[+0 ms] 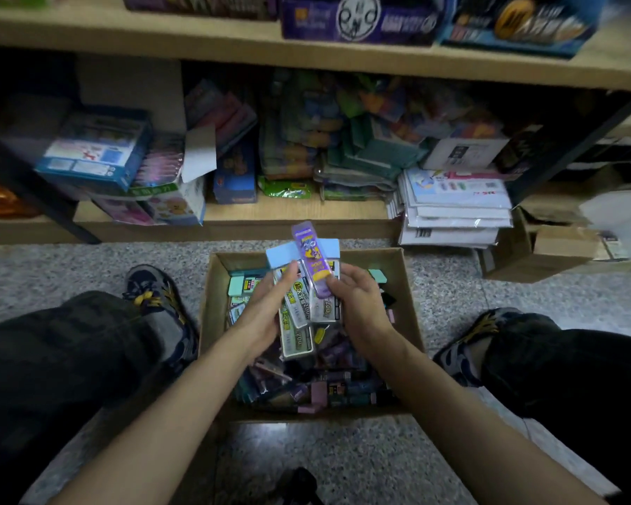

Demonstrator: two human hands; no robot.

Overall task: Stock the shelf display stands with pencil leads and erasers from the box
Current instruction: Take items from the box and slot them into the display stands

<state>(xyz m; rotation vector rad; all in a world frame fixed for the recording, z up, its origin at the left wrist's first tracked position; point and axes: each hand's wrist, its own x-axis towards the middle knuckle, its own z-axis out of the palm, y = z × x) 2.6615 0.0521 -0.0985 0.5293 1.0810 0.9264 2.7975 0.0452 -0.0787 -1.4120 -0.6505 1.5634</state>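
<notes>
An open cardboard box sits on the floor between my feet, full of small erasers and lead packs in teal, pink and dark wrappers. Above it, my left hand holds a fanned bundle of white pencil lead cases with green and yellow labels, plus a light blue card behind them. My right hand pinches the lower end of a purple pencil lead case, which stands upright against the bundle. Loose erasers lie at the near end of the box.
A low wooden shelf runs ahead, crowded with stationery boxes and packets. A stack of white packets leans at its right end. Another cardboard box stands at the right. My legs and shoes flank the box on the speckled floor.
</notes>
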